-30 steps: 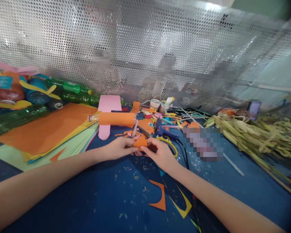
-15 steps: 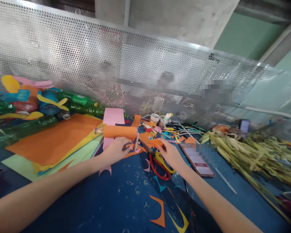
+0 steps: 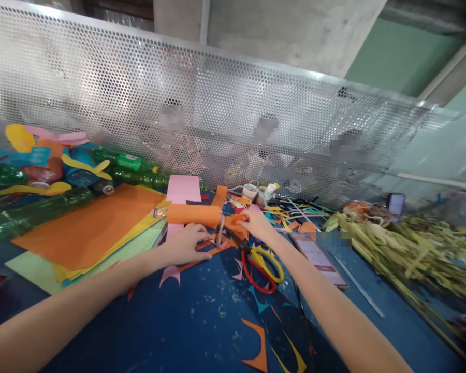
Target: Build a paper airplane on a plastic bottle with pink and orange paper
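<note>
My left hand (image 3: 184, 244) lies low over the table in front of a plastic bottle wrapped in orange paper (image 3: 194, 214). Its fingers are spread and no held object shows. The bottle rests on its side, cap to the left. My right hand (image 3: 259, 226) pinches a small piece of orange paper (image 3: 238, 220) between thumb and fingers, to the right of the bottle's base. Below it lie scissors (image 3: 263, 264) with one red and one yellow handle loop, blades pointing up-left. A thin light stick-like object (image 3: 219, 230) stands out near the bottle's base; its kind is unclear.
Stacked coloured paper (image 3: 93, 223) and green plastic bottles (image 3: 34, 210) occupy the left. Paper scraps (image 3: 258, 344) are scattered around. A phone (image 3: 320, 261) and dried plant leaves (image 3: 407, 254) lie to the right. A perforated metal screen (image 3: 225, 109) runs behind, with blurred people beyond it.
My right hand has moved left and slightly away from me, with orange paper in its fingers, uncovering more of the scissors. My left hand's fingers have spread and lowered slightly.
</note>
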`<state>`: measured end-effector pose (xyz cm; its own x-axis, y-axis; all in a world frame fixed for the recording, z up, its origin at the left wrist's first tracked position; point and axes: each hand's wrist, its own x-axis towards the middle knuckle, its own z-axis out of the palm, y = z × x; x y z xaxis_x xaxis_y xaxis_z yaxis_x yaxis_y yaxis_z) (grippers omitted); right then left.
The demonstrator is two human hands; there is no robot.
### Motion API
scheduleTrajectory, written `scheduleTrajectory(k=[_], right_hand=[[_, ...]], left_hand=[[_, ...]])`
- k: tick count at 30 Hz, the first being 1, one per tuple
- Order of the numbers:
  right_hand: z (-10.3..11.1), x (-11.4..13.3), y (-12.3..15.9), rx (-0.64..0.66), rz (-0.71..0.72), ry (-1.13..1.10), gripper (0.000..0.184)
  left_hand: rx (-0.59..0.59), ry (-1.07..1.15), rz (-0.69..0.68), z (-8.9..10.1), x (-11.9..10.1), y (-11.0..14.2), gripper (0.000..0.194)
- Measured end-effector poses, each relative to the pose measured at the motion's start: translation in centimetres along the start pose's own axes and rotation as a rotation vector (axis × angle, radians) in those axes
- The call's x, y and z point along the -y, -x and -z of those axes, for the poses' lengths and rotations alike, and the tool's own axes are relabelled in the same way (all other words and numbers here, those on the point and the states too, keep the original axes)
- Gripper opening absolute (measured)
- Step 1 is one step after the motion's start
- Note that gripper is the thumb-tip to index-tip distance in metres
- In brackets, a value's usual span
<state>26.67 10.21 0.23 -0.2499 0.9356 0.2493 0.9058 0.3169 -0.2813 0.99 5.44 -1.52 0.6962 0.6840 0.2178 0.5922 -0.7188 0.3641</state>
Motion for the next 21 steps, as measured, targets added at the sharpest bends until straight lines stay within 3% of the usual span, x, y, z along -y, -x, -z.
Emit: scheduleTrajectory(k=[4,8,17,21], right_hand=[[-0.1,-0.5,-0.5,0.016,0.002,0.004,0.011],[-0.4,-0.8,-0.5,0.038,0.019,-0.013,0.018],[-0.5,-0.1,-1.0,-0.053,-0.039,0.038,0.047],[-0.3,1.0,-0.6,-0.078,-0.108,0.138,0.033]], left_hand=[[-0.107,-0.012,-0.072,-1.4,0.0,0.0,0.029],[-0.131,-0.026,-0.104,-2.0,0.2,-0.1,0.020],[-0.210,-0.012,0.001,-2.2,0.0,-0.1,0.022],[-0.270,0.027,0.056,-2.6,0.6,-0.1,0.021]])
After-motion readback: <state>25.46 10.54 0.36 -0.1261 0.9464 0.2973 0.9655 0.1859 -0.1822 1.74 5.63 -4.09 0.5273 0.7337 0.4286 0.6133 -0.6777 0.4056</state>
